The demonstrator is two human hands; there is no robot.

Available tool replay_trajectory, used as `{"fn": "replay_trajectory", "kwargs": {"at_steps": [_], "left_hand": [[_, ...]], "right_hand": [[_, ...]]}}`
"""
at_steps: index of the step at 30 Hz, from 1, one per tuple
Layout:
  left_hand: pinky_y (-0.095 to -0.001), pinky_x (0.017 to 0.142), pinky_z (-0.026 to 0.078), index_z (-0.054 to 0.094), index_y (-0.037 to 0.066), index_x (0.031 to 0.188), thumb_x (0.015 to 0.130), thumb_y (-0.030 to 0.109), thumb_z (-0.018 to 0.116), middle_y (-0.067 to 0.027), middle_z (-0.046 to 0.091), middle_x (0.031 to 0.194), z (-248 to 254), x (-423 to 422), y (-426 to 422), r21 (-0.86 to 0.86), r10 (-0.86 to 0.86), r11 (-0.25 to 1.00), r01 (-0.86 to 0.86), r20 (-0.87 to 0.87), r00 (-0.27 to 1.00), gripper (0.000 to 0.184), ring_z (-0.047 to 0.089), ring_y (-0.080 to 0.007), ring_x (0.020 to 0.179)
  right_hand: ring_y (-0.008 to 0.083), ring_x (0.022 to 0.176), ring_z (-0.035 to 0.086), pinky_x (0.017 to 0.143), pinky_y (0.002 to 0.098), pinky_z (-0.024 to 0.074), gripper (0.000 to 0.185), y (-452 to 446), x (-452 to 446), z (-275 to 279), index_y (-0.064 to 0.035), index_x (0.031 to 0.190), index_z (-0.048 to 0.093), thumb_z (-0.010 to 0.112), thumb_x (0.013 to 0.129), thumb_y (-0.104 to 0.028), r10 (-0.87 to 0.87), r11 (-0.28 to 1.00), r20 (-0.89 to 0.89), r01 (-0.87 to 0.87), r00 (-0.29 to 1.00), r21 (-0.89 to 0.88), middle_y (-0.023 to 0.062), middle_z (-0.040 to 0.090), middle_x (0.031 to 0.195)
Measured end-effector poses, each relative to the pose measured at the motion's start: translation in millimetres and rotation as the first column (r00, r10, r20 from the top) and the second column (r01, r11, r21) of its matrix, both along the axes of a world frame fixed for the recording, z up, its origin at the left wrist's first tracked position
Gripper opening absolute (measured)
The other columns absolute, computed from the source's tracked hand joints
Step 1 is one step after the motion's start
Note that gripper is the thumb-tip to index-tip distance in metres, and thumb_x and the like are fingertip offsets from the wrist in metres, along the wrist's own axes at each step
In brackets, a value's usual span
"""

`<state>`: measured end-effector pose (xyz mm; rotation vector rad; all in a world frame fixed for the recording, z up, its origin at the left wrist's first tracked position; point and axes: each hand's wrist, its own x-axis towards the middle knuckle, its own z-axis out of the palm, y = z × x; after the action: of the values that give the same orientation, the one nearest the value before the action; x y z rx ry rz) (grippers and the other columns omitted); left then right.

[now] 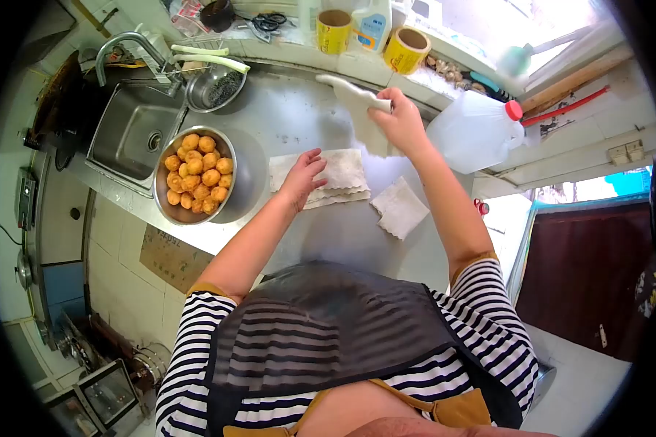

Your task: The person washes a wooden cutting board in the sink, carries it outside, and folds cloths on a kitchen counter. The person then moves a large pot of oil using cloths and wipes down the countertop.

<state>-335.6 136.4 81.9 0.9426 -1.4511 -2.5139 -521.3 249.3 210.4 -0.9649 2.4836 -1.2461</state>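
My right hand pinches the edge of a white cloth, which hangs raised over the back of the steel counter. My left hand has its fingers spread over a folded white cloth lying on the counter, and holds nothing. To the right of the folded cloth lies a smaller white cloth with a scalloped edge. Left of my left hand stands a steel bowl of round golden-brown balls.
A steel sink with a tap is at the left. Behind the bowl sits a smaller metal bowl with long green stalks across it. A translucent jug with a red cap stands at the right; yellow-labelled rolls line the back ledge.
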Motion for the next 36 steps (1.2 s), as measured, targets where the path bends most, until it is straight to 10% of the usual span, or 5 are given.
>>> {"fn": "replay_trajectory", "kwargs": {"at_steps": [5,9,20,33,36], "left_hand": [[-0.0406,0.096,0.036,0.028,0.008,0.134,0.089,0.046,0.043,-0.0139,0.024,0.141,18.4,25.1,19.9,0.267,0.302,0.910,-0.316,0.093,0.949,0.061,0.029,-0.0271,0.127],[-0.0428,0.100,0.032,0.032,0.007,0.132,0.092,0.050,0.028,-0.0116,0.044,0.129,24.1,75.2,24.0,0.522,0.060,0.847,0.100,-0.281,0.958,0.059,0.040,-0.0253,0.121],[-0.0393,0.095,0.038,0.039,0.005,0.128,0.084,0.025,0.045,-0.0111,0.049,0.124,18.2,197.6,26.7,0.636,0.271,0.771,0.031,-0.372,0.888,0.049,0.049,-0.0262,0.112],[-0.0302,0.076,0.051,0.044,0.006,0.121,0.089,0.011,0.044,-0.0078,0.057,0.110,16.1,191.9,39.3,0.216,0.203,0.959,-0.184,-0.071,0.977,0.032,0.058,-0.0182,0.094],[-0.0309,0.061,0.052,0.049,0.004,0.112,0.089,0.019,0.045,-0.0068,0.061,0.097,-26.7,199.2,26.9,-0.408,0.093,0.911,0.061,0.348,0.933,0.028,0.062,-0.0177,0.077]], "right_hand": [[0.0118,0.083,0.054,0.072,0.0279,0.0448,0.032,46.1,78.7,71.4,-0.0033,0.102,0.050,0.063,0.073,-0.009,0.383,0.897,0.562,-0.150,0.733,-0.415,0.0053,0.057,0.090],[0.0136,0.086,0.055,0.075,0.0295,0.0460,0.034,76.1,105.9,63.7,-0.0040,0.106,0.049,0.063,0.076,-0.008,0.437,0.846,0.755,0.060,0.490,-0.529,0.0055,0.057,0.094],[0.0241,0.092,0.058,0.078,0.0374,0.0507,0.034,109.7,128.2,-71.0,-0.0045,0.117,0.047,0.051,0.084,-0.010,0.137,0.926,0.942,0.298,0.307,-0.232,0.0139,0.056,0.106],[0.0254,0.107,0.051,0.092,0.0357,0.0416,0.049,120.0,121.8,-78.5,-0.0040,0.127,0.041,0.042,0.078,-0.009,0.213,0.932,0.941,0.234,0.264,-0.277,0.0138,0.050,0.120],[0.0247,0.109,0.049,0.092,0.0346,0.0404,0.057,127.7,127.1,-106.7,-0.0047,0.128,0.039,0.041,0.071,-0.003,0.243,0.953,0.929,0.110,0.279,-0.282,0.0129,0.048,0.121]]}}
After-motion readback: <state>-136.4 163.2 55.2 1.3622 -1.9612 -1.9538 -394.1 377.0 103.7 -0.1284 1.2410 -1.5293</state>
